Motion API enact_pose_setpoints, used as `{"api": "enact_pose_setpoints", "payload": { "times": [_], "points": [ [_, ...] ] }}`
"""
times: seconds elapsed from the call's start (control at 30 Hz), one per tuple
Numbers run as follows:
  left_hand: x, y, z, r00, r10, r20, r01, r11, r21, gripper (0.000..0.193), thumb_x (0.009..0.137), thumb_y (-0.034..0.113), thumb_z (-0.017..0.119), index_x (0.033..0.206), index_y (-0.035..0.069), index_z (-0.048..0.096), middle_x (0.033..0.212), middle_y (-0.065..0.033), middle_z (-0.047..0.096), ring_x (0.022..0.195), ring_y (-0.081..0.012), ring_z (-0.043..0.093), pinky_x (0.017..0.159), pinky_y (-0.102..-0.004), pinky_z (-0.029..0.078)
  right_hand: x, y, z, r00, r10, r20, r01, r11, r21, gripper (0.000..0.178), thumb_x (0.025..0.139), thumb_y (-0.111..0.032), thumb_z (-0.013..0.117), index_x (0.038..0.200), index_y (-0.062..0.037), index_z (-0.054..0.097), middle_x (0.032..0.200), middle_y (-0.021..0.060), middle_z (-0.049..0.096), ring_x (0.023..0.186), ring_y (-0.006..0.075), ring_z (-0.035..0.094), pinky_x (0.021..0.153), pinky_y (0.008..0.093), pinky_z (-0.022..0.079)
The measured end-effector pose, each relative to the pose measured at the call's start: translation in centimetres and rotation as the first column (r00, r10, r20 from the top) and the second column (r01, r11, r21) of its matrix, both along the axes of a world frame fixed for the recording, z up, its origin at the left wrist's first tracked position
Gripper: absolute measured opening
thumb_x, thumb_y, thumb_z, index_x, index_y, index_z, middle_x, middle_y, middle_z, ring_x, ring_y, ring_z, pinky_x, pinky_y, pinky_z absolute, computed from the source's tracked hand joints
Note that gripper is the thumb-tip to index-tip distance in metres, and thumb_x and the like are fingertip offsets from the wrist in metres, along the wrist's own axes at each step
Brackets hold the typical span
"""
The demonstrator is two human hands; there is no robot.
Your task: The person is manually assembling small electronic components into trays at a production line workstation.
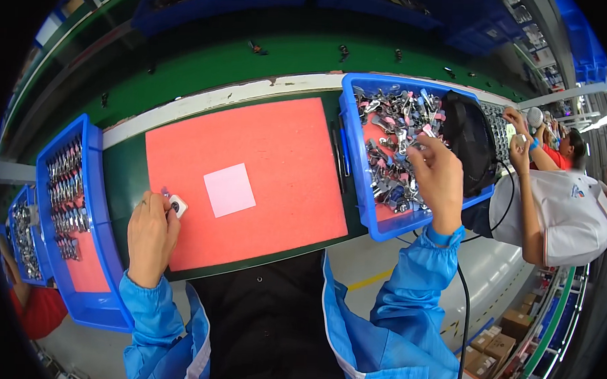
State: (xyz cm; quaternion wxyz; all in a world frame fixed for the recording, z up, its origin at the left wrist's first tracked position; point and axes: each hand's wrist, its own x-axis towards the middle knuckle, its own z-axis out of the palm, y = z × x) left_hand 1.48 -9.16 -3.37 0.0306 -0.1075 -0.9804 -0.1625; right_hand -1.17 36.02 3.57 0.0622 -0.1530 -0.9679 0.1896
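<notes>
Left hand (151, 234) at the near left edge of the red mat (285, 155), fingers curled and pinching a small white square part (177, 204) that rests on the mat just beyond the fingertips, up and to the right of the knuckles; too small to tell a long axis. Right hand (440, 182) well apart, reached into the blue bin (358, 185) on the right of the counter (124, 182), fingers bent down and closing among the loose metal clips (387, 125); whether one is actually pinched, cannot tell. Pale pink square sheet (229, 189) flat on the mat between the two hands, nearer the left. In that right bin: a tangled heap of silvery clips with pink bits, plus a black device (469, 139) at its far side. In the left blue tray (96, 275): similar metal pieces laid in neat rows over a red liner.
</notes>
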Motion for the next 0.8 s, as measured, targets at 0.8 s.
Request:
{"api": "enact_pose_setpoints", "payload": {
  "times": [0.8],
  "points": [
    [0.2, 5.7, 3.5, 0.968, -0.189, 0.164, -0.154, 0.066, 0.986, 0.015, 0.096, -0.003, 0.064, 0.109, -0.001, 0.057, 0.101, -0.0086, 0.064, 0.087, -0.0132, 0.061, 0.082, -0.0292, 0.051, 3.6, -14.3, -0.9, 0.902, 0.266, -0.34, -0.431, 0.6, -0.674, 0.013, 0.101, -0.001, 0.057, 0.114, 0.0024, 0.059, 0.103, 0.0135, 0.07, 0.083, 0.0163, 0.067, 0.072, 0.029, 0.055]
  ]
}}
